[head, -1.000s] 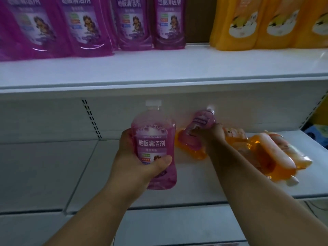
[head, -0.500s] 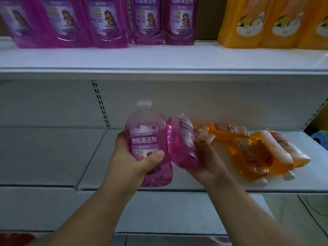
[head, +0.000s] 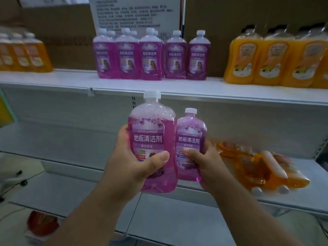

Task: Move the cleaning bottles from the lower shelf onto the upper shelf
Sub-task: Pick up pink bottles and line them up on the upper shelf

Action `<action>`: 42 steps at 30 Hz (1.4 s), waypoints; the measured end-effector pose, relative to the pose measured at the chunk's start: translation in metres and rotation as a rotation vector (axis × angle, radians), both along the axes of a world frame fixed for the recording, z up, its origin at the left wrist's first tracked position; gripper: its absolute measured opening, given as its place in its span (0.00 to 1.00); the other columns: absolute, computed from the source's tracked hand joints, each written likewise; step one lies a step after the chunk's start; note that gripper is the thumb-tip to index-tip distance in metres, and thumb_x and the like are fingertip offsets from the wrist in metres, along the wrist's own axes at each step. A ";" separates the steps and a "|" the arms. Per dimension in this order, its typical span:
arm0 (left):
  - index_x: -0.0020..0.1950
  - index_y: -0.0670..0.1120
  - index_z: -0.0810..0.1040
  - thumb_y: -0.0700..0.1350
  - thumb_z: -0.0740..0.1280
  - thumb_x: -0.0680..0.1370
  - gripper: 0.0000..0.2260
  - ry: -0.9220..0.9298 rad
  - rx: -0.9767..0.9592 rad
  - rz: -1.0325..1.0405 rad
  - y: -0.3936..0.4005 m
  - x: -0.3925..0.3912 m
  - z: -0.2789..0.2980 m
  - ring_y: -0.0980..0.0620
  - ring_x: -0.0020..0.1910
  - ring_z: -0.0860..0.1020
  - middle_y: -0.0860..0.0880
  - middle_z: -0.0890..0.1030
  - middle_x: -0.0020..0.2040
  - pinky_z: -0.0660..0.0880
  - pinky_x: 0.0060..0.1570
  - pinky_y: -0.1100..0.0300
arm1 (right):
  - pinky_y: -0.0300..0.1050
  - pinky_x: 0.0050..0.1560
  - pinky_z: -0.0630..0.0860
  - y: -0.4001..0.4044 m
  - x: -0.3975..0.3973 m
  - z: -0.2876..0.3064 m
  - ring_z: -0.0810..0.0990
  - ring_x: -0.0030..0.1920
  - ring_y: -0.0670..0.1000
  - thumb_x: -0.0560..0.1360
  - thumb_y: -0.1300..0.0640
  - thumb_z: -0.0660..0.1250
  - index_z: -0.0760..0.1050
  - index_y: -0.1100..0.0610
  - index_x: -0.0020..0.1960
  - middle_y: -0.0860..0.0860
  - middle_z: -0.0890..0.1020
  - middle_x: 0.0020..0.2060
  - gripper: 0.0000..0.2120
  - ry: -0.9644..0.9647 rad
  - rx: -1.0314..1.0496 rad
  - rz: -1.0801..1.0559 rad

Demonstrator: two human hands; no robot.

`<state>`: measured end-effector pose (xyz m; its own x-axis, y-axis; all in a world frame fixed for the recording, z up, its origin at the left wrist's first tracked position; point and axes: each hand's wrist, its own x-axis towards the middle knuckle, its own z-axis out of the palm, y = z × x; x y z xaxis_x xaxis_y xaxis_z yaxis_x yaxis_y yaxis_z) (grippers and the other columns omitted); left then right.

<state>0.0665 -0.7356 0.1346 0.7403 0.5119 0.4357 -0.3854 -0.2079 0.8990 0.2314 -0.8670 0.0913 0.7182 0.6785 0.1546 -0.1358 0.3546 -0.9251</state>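
- My left hand [head: 134,167] was wrapped around a purple floor-cleaner bottle [head: 153,139], fingers closed behind it and the thumb pressed across the lower label; the bottle stood upright in the air with its white cap level with the front edge of the upper shelf [head: 230,94].
- My right hand [head: 207,164] gripped a second purple bottle [head: 190,141] from below and the side, thumb on its label; it too stood upright, touching the first bottle on its right and sitting a little lower.
- Both held bottles were in front of the shelving, above the lower shelf [head: 292,201] and not resting on either board.
- On the upper shelf I saw a row of purple bottles [head: 150,57] standing upright in the middle, with orange bottles [head: 273,59] to the right and more orange ones [head: 24,54] at the far left.
- Several orange bottles lying on their sides [head: 262,166] were piled on the lower shelf, just right of my right hand.
- A printed notice [head: 134,15] hung behind the purple row; its text was too blurred to read.
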 end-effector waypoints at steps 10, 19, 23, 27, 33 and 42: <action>0.62 0.56 0.73 0.54 0.79 0.61 0.32 -0.213 0.204 -0.027 0.020 -0.004 0.082 0.51 0.47 0.86 0.51 0.85 0.49 0.81 0.40 0.61 | 0.62 0.50 0.81 0.003 -0.020 0.129 0.84 0.52 0.63 0.67 0.48 0.77 0.74 0.58 0.64 0.61 0.84 0.53 0.30 -0.279 0.180 -0.202; 0.60 0.57 0.72 0.58 0.78 0.58 0.32 -0.243 0.290 -0.092 0.077 0.057 0.140 0.55 0.46 0.85 0.56 0.85 0.47 0.81 0.39 0.64 | 0.58 0.56 0.81 0.027 0.029 0.191 0.85 0.55 0.56 0.69 0.44 0.72 0.73 0.51 0.65 0.54 0.85 0.53 0.27 -0.441 0.171 -0.403; 0.61 0.57 0.70 0.55 0.81 0.62 0.32 -0.198 0.284 -0.171 0.097 0.099 0.158 0.53 0.48 0.85 0.55 0.84 0.49 0.81 0.41 0.63 | 0.61 0.57 0.80 0.031 0.054 0.197 0.85 0.54 0.55 0.68 0.41 0.72 0.73 0.49 0.63 0.52 0.85 0.53 0.26 -0.459 0.128 -0.500; 0.62 0.53 0.70 0.49 0.73 0.76 0.18 -0.103 0.129 -0.276 0.108 0.150 0.172 0.48 0.49 0.86 0.49 0.85 0.49 0.83 0.41 0.57 | 0.55 0.49 0.83 0.023 0.077 0.201 0.86 0.52 0.54 0.67 0.42 0.73 0.73 0.47 0.63 0.50 0.85 0.51 0.26 -0.470 0.088 -0.586; 0.58 0.52 0.71 0.43 0.75 0.74 0.18 0.073 0.185 -0.244 0.120 0.218 0.185 0.51 0.46 0.86 0.47 0.85 0.52 0.84 0.45 0.51 | 0.45 0.38 0.83 0.013 0.113 0.215 0.86 0.45 0.48 0.63 0.42 0.75 0.72 0.45 0.56 0.43 0.85 0.43 0.24 -0.538 -0.051 -0.646; 0.56 0.52 0.68 0.48 0.79 0.71 0.22 0.202 0.489 -0.055 0.126 0.259 0.166 0.52 0.51 0.84 0.50 0.84 0.53 0.82 0.55 0.47 | 0.49 0.43 0.84 0.020 0.146 0.203 0.86 0.47 0.48 0.63 0.45 0.77 0.70 0.47 0.57 0.49 0.85 0.48 0.27 -0.550 -0.152 -0.574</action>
